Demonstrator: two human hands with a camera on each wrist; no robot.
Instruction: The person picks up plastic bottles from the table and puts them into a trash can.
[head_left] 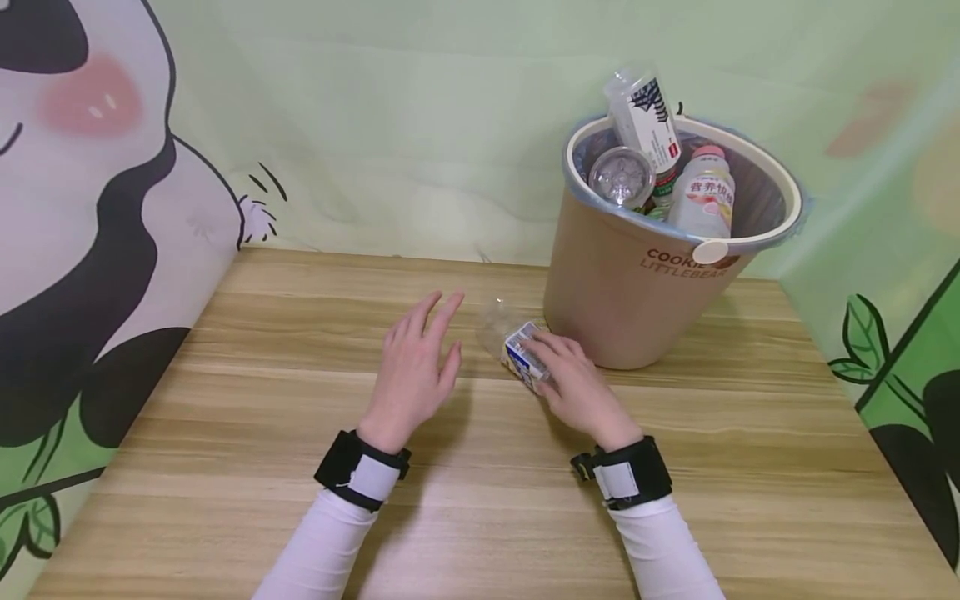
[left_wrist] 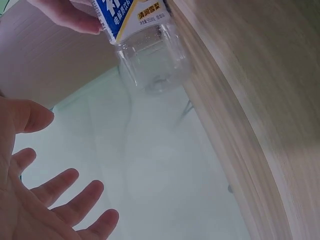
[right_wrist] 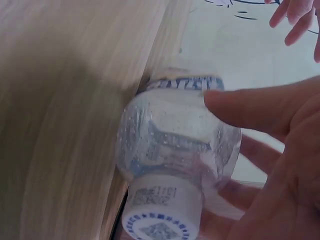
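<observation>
A clear plastic drink bottle (head_left: 527,352) with a blue and white label lies on its side on the wooden table. My right hand (head_left: 577,379) grips it from above, thumb on one side and fingers on the other. In the right wrist view the bottle's white cap (right_wrist: 162,207) faces the camera. The label (left_wrist: 132,17) shows at the top of the left wrist view. My left hand (head_left: 412,362) hovers to the left of the bottle, apart from it, its fingers spread and nothing in them.
Just behind my right hand stands a tan bin (head_left: 622,283) with a liner over its rim. Inside are an upended labelled bottle (head_left: 647,121), a clear round container (head_left: 622,177) and a pink-capped bottle (head_left: 705,196). A printed cloth (head_left: 390,125) backs the wooden table (head_left: 262,400).
</observation>
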